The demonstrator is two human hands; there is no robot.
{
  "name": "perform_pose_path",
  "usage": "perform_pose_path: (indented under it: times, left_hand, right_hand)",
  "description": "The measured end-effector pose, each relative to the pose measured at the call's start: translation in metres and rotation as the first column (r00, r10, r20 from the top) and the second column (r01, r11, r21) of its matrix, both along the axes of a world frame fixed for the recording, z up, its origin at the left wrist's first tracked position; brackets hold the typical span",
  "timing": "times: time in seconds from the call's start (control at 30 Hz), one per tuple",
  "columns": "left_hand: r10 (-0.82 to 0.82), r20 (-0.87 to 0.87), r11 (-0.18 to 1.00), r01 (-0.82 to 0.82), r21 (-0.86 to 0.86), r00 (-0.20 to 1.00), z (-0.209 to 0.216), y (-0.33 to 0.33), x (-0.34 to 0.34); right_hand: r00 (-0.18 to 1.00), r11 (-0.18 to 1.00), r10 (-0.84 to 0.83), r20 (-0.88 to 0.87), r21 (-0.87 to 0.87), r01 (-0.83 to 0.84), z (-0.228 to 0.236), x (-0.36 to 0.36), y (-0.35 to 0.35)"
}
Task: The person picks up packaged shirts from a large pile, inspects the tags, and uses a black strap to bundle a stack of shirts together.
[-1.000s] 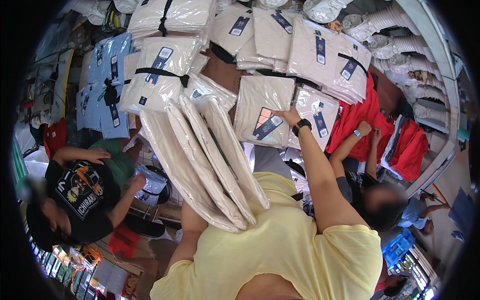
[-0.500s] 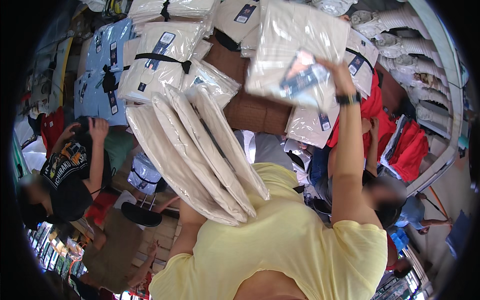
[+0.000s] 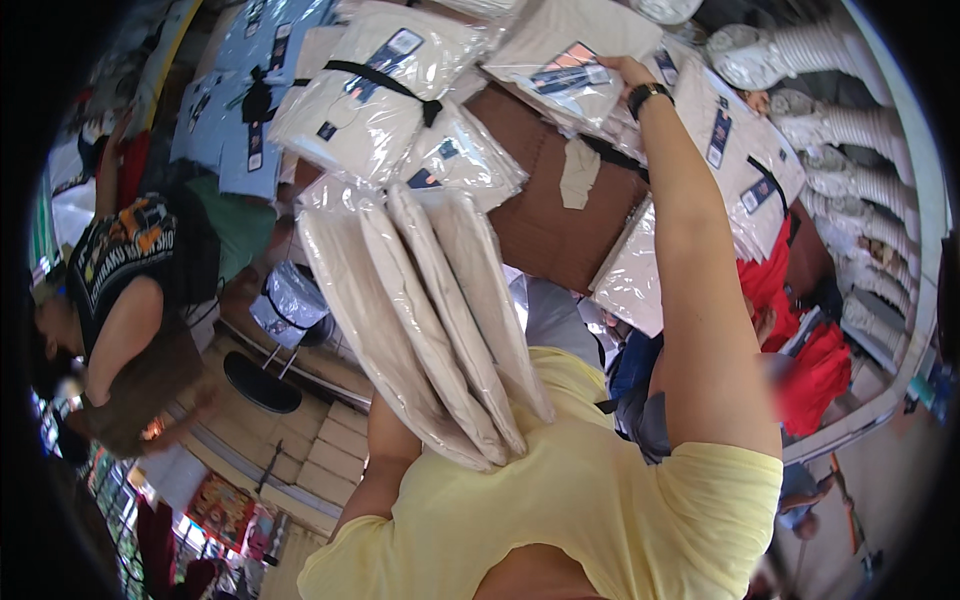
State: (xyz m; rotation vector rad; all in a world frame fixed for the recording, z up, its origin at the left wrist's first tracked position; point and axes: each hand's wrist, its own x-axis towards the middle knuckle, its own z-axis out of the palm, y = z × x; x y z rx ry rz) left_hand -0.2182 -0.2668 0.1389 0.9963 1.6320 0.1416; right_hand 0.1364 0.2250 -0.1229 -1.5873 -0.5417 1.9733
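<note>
My right hand [image 3: 628, 76], with a dark watch at its wrist, grips the edge of a cream folded garment in a clear bag [image 3: 565, 35]. The bag lies over a pile at the far side of the table, and a dark tag shows through the plastic. Several more bagged cream garments [image 3: 410, 320] stand on edge against my chest, on the left. My left forearm [image 3: 393, 440] reaches up beneath them; these bags hide my left hand and its fingers.
Cream bagged bundles with black ties [image 3: 420, 50] and light blue garments [image 3: 235, 110] lie at the far left. A brown carton [image 3: 540, 200] sits mid-table. Wrapped white stacks [image 3: 840, 130] line the right, near red cloth [image 3: 810, 370]. A person in black [image 3: 130, 270] is at left.
My right hand has brought the bagged garment from mid-air down onto the far pile. The view has swung, and the person on the left has turned and shifted.
</note>
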Motion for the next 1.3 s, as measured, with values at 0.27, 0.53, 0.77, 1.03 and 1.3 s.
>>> perform_pose_path:
  times: [0.27,0.53,0.77,1.03,1.3]
  left_hand:
    - [0.532,0.804,0.746,-0.302,-0.594,-0.267,-0.170,0.054,-0.004]
    - [0.399,0.904,0.873,-0.239,-0.426,-0.153,-0.187,0.090,-0.001]
    - [0.272,0.725,0.961,-0.219,-0.169,0.633,-0.140,0.154,0.079]
    - [0.081,0.585,0.993,-0.117,0.023,0.807,-0.145,0.179,0.138]
    - [-0.486,-0.035,0.426,0.272,0.863,0.873,-0.228,0.175,0.125]
  right_hand:
    - [0.312,0.927,-0.177,0.933,0.264,-0.265,0.106,-0.047,-0.039]
    - [0.811,0.789,0.583,-0.043,0.270,-0.552,0.250,-0.043,-0.276]
    - [0.912,0.822,0.353,0.211,0.396,-0.410,0.208,0.012,-0.348]
    - [0.988,0.876,-0.034,0.149,0.481,-0.042,0.131,0.044,-0.354]
    - [0.761,0.618,-0.101,0.641,0.640,-0.457,-0.009,0.061,-0.383]
